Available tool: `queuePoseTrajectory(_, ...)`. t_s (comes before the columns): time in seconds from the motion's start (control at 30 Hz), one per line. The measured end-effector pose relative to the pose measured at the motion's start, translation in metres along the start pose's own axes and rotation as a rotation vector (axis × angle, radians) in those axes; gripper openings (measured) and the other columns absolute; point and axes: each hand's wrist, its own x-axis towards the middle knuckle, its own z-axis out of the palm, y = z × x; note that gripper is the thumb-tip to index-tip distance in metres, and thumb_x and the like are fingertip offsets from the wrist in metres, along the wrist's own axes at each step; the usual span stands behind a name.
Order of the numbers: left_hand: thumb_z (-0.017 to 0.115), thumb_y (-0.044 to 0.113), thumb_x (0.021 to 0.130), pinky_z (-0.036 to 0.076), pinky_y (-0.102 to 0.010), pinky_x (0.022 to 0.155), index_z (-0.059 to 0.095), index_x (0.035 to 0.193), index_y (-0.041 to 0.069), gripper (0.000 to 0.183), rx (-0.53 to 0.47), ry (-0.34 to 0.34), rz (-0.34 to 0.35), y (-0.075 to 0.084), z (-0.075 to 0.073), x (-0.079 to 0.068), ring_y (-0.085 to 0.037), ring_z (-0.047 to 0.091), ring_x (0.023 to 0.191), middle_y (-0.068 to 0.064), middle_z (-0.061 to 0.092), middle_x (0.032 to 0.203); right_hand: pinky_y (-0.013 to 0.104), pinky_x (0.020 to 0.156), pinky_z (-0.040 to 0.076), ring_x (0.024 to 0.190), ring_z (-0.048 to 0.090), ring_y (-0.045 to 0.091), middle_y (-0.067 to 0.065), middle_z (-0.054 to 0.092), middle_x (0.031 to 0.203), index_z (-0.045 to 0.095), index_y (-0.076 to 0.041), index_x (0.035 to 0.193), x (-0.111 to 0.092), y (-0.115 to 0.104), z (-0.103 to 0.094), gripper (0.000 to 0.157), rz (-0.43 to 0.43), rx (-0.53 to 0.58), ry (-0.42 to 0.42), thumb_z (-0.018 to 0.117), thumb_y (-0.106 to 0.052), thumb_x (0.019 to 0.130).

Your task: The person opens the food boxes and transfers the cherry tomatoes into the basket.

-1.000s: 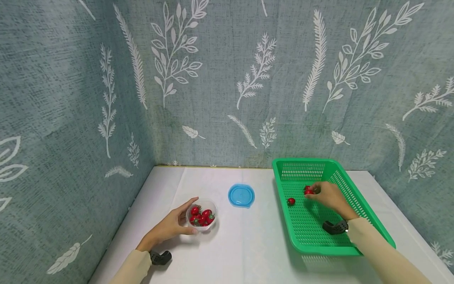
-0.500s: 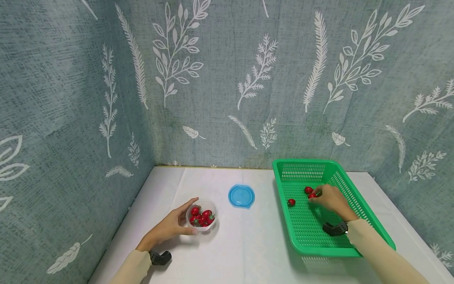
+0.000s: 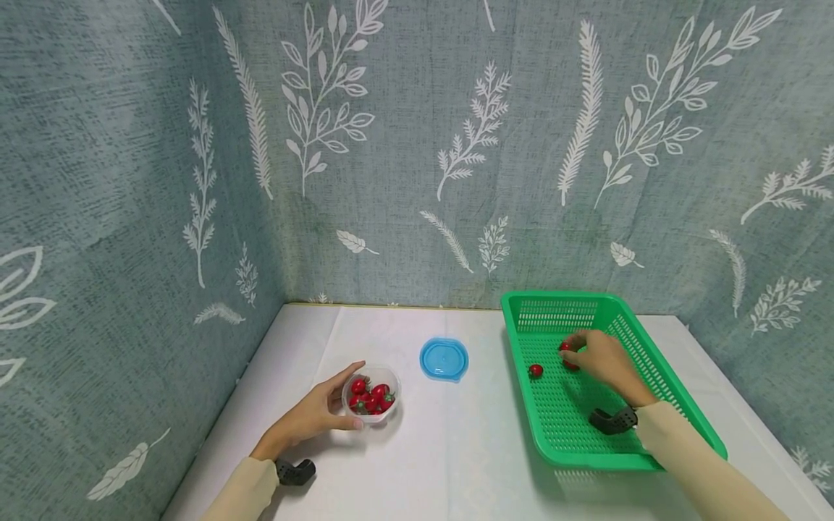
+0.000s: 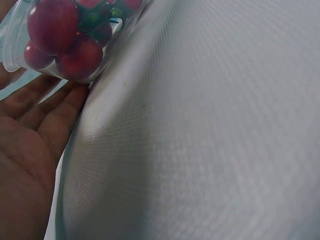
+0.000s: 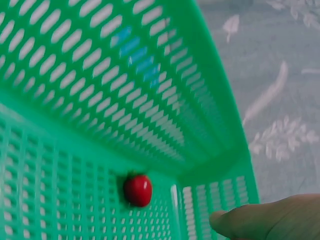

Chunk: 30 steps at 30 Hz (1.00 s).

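My left hand (image 3: 319, 414) holds a small clear plastic container (image 3: 397, 383), thumb on the near side and fingers round the left and far sides. Several red cherry tomatoes (image 4: 52, 25) with green stalks lie inside it. Inside the green basket (image 3: 544, 434), my right hand (image 3: 602, 358) reaches down, thumb and forefinger curled round a cherry tomato (image 3: 565, 346). Just below the thumb, another tomato (image 3: 571, 366) is partly covered. A third tomato (image 5: 138, 190) lies on the basket floor near its left wall, apart from the hand. Only part of a finger (image 5: 270, 220) shows in the right wrist view.
A blue lid (image 3: 444, 359) lies on the white table (image 3: 456, 449) between container and basket. The basket's raised, slotted walls surround the right hand. Patterned grey-blue cloth (image 3: 404, 145) hangs behind and at the sides of the table.
Within the basket my right hand first shifted slightly nearer, then back away from me, its fingertips moving among the two close tomatoes. The left hand and container stay put.
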Motion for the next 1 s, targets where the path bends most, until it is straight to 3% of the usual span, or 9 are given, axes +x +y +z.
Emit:
queuePoseTrajectory(0.1, 0.089, 0.02, 0.082, 0.03, -0.051, 0.118, 0.021, 0.166, 0.016, 0.108, 0.002, 0.004, 0.002, 0.0, 0.0, 0.0, -0.037, 0.022, 0.153, -0.012, 0.016, 0.17, 0.044, 0.067, 0.056, 0.079, 0.07, 0.026, 0.018, 0.073, 0.106, 0.072, 0.003, 0.118, -0.001, -0.013, 0.003, 0.031, -0.056, 0.009, 0.022, 0.075, -0.018, 0.095)
queuePoseTrajectory(0.3, 0.089, 0.02, 0.083, 0.029, -0.054, 0.117, 0.021, 0.166, 0.016, 0.108, 0.004, 0.001, 0.006, -0.001, 0.0, 0.0, -0.038, 0.022, 0.153, -0.013, 0.014, 0.17, 0.043, 0.067, 0.056, 0.087, 0.069, 0.029, 0.014, 0.074, 0.104, 0.073, 0.0, 0.117, 0.002, -0.035, 0.009, 0.029, -0.138, 0.022, 0.053, 0.075, -0.018, 0.095)
queuePoseTrajectory(0.53, 0.089, 0.021, 0.083, 0.029, -0.052, 0.118, 0.022, 0.166, 0.02, 0.107, 0.007, 0.004, -0.004, 0.0, 0.0, 0.0, -0.036, 0.021, 0.153, -0.011, 0.015, 0.171, 0.041, 0.066, 0.053, 0.083, 0.067, 0.024, 0.012, 0.075, 0.104, 0.074, -0.002, 0.117, 0.006, -0.058, 0.015, 0.026, -0.209, 0.066, 0.085, 0.075, -0.017, 0.095)
queuePoseTrajectory(0.83, 0.089, 0.02, 0.083, 0.028, -0.051, 0.119, 0.019, 0.166, 0.016, 0.109, 0.001, -0.009, -0.006, 0.001, 0.001, 0.0, -0.037, 0.019, 0.154, -0.012, 0.014, 0.171, 0.033, 0.057, 0.047, 0.058, 0.056, 0.011, 0.011, 0.075, 0.102, 0.074, -0.005, 0.114, 0.012, -0.093, 0.029, 0.023, -0.268, 0.098, 0.082, 0.076, -0.016, 0.095)
queuePoseTrajectory(1.0, 0.089, 0.02, 0.083, 0.029, -0.051, 0.118, 0.02, 0.166, 0.015, 0.108, 0.014, -0.002, 0.006, 0.001, 0.001, 0.0, -0.039, 0.021, 0.153, -0.016, 0.015, 0.17, 0.033, 0.061, 0.051, 0.065, 0.06, 0.011, 0.007, 0.075, 0.099, 0.075, -0.008, 0.112, 0.016, -0.114, 0.036, 0.021, -0.283, 0.128, 0.068, 0.078, -0.017, 0.093)
